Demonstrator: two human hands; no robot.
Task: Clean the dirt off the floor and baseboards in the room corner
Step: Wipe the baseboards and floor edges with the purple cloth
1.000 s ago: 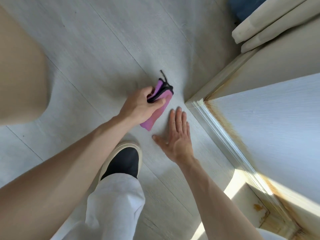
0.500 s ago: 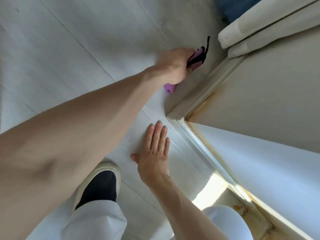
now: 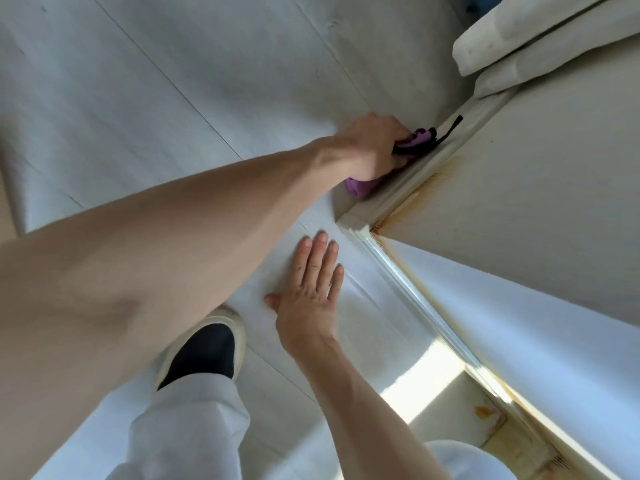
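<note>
My left hand [image 3: 372,147] grips a folded purple cloth [image 3: 360,188] with black trim and a black loop, pressing it against the cream baseboard [image 3: 408,183] of the far wall. Rusty brown stains run along the top of that baseboard near the outer corner [image 3: 360,226]. My right hand [image 3: 310,292] lies flat on the pale wood-look floor [image 3: 173,98], fingers straight, just in front of the corner. A second baseboard [image 3: 415,299] with a brown stain line runs toward me along the right wall.
My black shoe with a cream sole [image 3: 204,351] and white trouser leg [image 3: 180,427] are planted at the bottom centre. Cream cushions or bedding [image 3: 519,32] lie at the top right. A sunlit patch [image 3: 426,386] falls on the floor by the right wall.
My left hand carried the cloth from the open floor beside the corner up to the far baseboard and now rubs along it. My right hand stayed flat on the floor.
</note>
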